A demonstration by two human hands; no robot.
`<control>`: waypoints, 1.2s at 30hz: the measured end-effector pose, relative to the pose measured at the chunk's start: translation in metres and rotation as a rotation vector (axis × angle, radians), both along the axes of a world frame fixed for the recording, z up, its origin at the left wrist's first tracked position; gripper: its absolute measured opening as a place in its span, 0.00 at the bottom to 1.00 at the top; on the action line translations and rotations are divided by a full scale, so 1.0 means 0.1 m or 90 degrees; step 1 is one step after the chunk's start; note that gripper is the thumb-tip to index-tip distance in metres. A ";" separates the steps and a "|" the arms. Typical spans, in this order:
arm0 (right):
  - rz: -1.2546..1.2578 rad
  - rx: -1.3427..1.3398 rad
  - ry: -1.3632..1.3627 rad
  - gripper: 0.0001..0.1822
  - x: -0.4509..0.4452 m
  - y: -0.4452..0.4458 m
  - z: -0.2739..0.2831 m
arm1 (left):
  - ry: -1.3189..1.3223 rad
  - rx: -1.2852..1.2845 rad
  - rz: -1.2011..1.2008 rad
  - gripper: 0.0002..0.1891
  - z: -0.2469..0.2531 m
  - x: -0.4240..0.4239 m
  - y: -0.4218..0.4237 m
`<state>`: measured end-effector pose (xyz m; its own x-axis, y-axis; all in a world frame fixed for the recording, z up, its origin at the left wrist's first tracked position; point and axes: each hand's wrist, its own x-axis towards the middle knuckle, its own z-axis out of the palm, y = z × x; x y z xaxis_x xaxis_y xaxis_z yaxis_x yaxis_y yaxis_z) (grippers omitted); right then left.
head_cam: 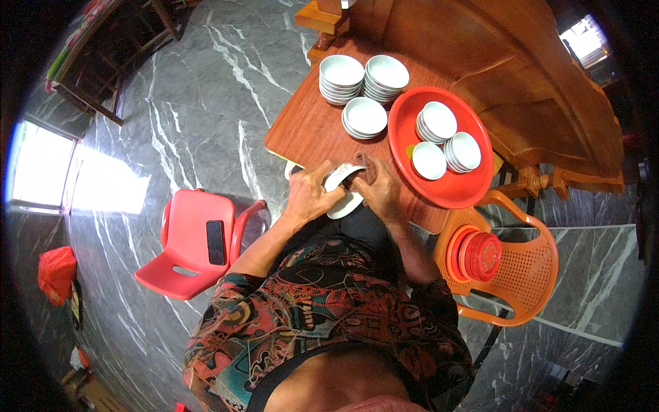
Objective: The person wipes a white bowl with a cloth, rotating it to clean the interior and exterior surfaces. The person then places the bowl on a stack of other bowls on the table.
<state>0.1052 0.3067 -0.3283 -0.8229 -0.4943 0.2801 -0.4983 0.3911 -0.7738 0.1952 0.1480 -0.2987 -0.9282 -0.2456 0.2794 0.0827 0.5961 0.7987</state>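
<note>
Over my lap, at the table's near edge, my left hand point(310, 196) grips a tilted white bowl point(338, 176) with a printed pattern on its outer wall. My right hand point(380, 193) presses a thin brownish cloth point(367, 164) against the bowl's right side. Fingers hide part of the bowl. Just beyond my hands, a short stack of white bowls point(364, 116) stands on the wooden table point(304, 131). Two taller bowl stacks rise behind it, one at the left point(341, 70) and one at the right point(387, 72).
A red plastic basin point(443, 193) at the table's right holds several white bowls point(436, 122) in stacks. Red dishes point(479, 252) sit on an orange chair point(525, 257) to my right. To my left, a red chair point(198, 216) carries a phone point(215, 242). A carved wooden bench point(530, 98) borders the table.
</note>
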 end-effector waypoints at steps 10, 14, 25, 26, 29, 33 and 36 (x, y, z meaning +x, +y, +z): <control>0.014 0.168 0.428 0.34 0.15 -0.09 0.36 | -0.124 0.344 -0.063 0.18 -0.39 -0.05 -0.10; 0.022 0.043 0.131 0.28 0.12 -0.14 0.08 | -0.079 0.333 -0.010 0.15 -0.32 -0.05 -0.07; 0.006 -0.481 -0.496 0.16 0.20 -0.22 -0.34 | 0.152 0.027 0.097 0.18 0.07 -0.06 0.08; 0.013 -0.540 -0.581 0.16 0.23 -0.21 -0.39 | 0.176 0.012 0.098 0.18 0.05 -0.07 0.08; -0.002 -0.507 -0.695 0.15 0.27 -0.17 -0.30 | 0.202 -0.007 0.095 0.19 0.03 -0.09 0.06; 0.040 -0.400 -0.445 0.27 0.09 -0.09 -0.37 | 0.093 0.011 0.086 0.17 0.06 -0.09 0.02; 0.025 -0.227 -0.162 0.46 -0.01 -0.05 -0.08 | -0.093 0.094 0.027 0.15 0.01 -0.09 -0.03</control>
